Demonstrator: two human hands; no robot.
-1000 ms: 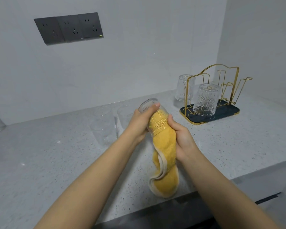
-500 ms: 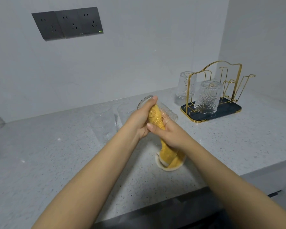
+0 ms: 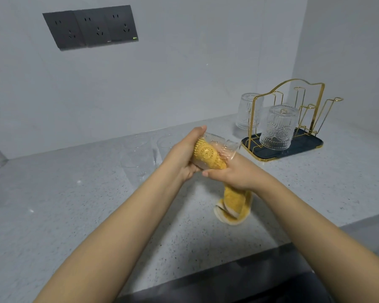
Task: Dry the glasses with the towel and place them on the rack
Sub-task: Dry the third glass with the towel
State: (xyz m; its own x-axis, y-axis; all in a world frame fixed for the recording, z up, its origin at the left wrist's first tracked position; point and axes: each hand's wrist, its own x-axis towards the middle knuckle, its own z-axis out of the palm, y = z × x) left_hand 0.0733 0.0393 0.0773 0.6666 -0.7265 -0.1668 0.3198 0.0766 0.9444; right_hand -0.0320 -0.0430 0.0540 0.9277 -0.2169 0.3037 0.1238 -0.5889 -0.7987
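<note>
Glass (image 3: 219, 147) is lying tilted above the counter (image 3: 74, 204), left hand (image 3: 184, 158) curling around its base; right hand (image 3: 234, 173) is gripping the yellow towel (image 3: 208, 155) stuffed inside; risk: wet embossed wall slipping while twisting, dropping near 2 glasses on the rack (image 3: 293, 145).

**Speckled counter and what stands on it**

A pale grey speckled countertop (image 3: 59, 206) meets the tiled wall. On its right stands a gold wire rack (image 3: 289, 119) with a dark tray, an upturned patterned glass (image 3: 279, 127) on it. Another upturned glass (image 3: 246, 112) stands just behind. Faint clear glasses (image 3: 140, 158) stand mid-counter.
</note>
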